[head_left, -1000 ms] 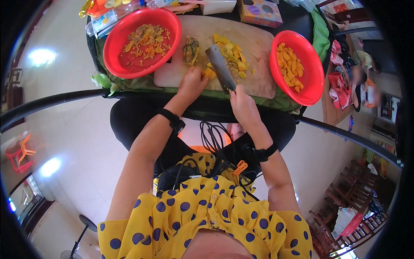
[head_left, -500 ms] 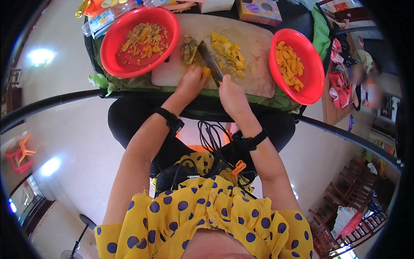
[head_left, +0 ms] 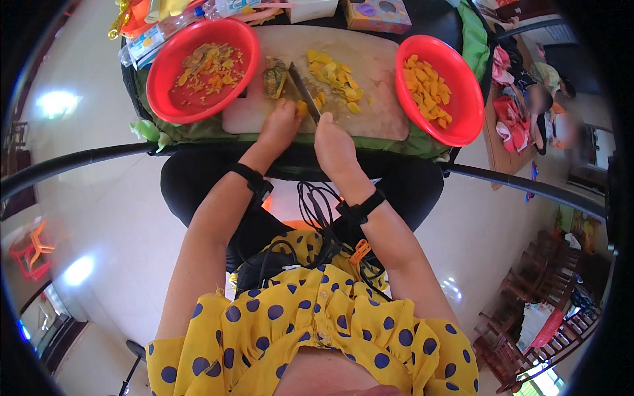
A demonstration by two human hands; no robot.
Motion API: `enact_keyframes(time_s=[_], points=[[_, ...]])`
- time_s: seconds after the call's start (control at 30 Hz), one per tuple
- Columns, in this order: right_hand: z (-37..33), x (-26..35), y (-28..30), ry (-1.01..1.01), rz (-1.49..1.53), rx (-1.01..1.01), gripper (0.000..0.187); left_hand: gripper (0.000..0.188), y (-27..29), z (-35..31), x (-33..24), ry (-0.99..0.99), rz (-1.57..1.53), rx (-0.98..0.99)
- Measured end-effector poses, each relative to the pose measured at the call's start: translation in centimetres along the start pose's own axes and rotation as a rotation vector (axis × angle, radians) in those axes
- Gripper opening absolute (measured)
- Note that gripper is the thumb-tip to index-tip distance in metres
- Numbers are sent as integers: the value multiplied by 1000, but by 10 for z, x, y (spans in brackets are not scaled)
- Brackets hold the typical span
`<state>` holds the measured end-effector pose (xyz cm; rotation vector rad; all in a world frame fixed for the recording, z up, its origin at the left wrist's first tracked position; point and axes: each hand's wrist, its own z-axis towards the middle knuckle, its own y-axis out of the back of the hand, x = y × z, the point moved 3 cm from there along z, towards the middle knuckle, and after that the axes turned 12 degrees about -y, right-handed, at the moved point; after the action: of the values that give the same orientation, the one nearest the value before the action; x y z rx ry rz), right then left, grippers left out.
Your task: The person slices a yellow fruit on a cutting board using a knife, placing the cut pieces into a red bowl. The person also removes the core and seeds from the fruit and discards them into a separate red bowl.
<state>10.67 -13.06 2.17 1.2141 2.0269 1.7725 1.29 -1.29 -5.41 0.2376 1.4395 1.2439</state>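
Observation:
My right hand (head_left: 335,146) grips a kitchen knife (head_left: 303,91), its blade angled up and to the left over a pale cutting board (head_left: 386,117). Close by on the left, the closed fingers of my left hand (head_left: 279,125) pinch a small orange pumpkin piece (head_left: 302,109) beside the blade. Just beyond that hand lies a pumpkin chunk (head_left: 275,79) with green rind. Right of the knife, a heap of yellow-orange pumpkin peelings (head_left: 335,74) is spread on the board. The knife's handle is mostly hidden in my grip.
A red basin (head_left: 156,99) with seeds and pulp stands at the left; another red basin (head_left: 467,69) at the right holds cut pumpkin pieces. Behind the board are a plastic bottle (head_left: 148,45) and a tissue box (head_left: 378,16). Cables (head_left: 316,208) hang before my lap.
The whole view has shifted slightly, moving the board and basins a little left and up in the picture. Both hands keep their hold, the knife still beside the pumpkin piece.

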Motion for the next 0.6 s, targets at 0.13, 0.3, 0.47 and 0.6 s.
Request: enact_keyframes(time_s=[0.13, 0.3, 0.47, 0.6], points=[[4, 7, -2, 28, 13, -15, 10, 22, -2, 0, 2, 1, -17, -43], [12, 16, -18, 62, 47, -63, 9, 19, 7, 2, -3, 46, -55, -54], [8, -8, 15, -23, 73, 90, 20, 22, 22, 0, -10, -25, -106, -49], [-17, -10, 46, -44, 64, 92, 19, 26, 23, -5, -4, 21, -198, -118]])
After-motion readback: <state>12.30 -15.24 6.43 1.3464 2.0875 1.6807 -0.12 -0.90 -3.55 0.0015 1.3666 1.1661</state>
